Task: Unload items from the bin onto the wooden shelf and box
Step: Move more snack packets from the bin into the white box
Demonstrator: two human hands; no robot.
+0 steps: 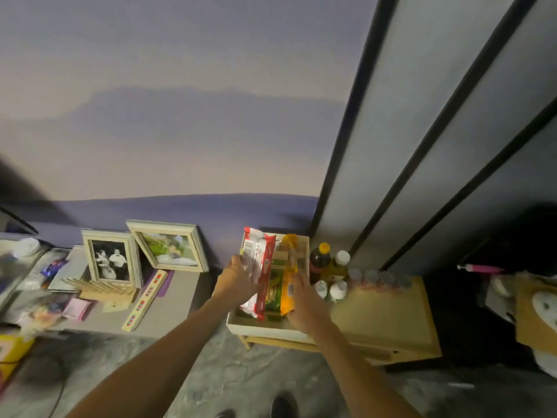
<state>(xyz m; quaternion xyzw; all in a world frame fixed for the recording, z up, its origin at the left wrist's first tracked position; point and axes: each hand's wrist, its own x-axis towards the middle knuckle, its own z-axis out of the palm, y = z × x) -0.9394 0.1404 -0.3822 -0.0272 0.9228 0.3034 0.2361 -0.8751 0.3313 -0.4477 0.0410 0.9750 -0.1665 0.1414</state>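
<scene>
A shallow wooden box [259, 327] sits on the left part of a low wooden shelf [388, 315]. Standing in it on edge are a red and white packet [262, 267], a green packet [275, 285] and an orange packet [287, 285]. My left hand [238, 279] grips the red and white packet from its left side. On the right side of the orange packet, my right hand [304, 300] holds that packet. No bin is in view.
Behind the box stand a dark bottle with a yellow cap [319, 260], white bottles [337, 289] and a row of small grey-lidded jars [379, 279]. To the left, a grey table [168, 306] carries two picture frames [111, 260], a ruler and papers. My shoes show at the bottom.
</scene>
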